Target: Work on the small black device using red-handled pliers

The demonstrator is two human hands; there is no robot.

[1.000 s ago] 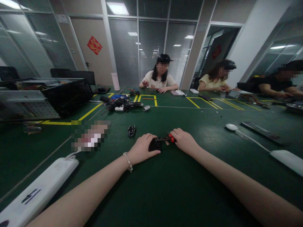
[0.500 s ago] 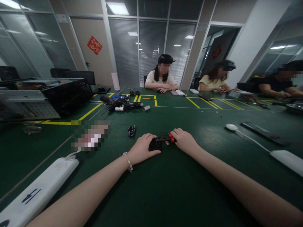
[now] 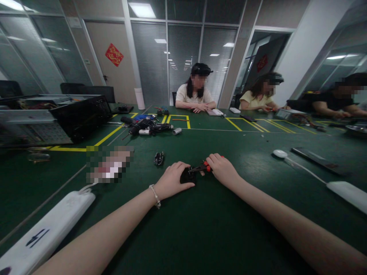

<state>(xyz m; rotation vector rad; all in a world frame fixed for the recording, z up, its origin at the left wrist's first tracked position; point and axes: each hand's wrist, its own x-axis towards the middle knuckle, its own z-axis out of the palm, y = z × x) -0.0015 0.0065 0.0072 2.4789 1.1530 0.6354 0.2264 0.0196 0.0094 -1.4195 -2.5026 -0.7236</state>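
Head view. My left hand (image 3: 173,179) lies curled over a small black part (image 3: 187,175) on the green table (image 3: 200,229), pinning it. My right hand (image 3: 223,170) is closed round a red-handled tool (image 3: 200,167), whose nose meets the part. Since the earlier frames neither grip has changed; the tool has tipped up slightly, and a red tip now shows past my knuckles. Bare table lies toward me. A black clip (image 3: 159,157) sits near on the left, with a white power strip (image 3: 48,233) and a white cable (image 3: 306,170) well apart.
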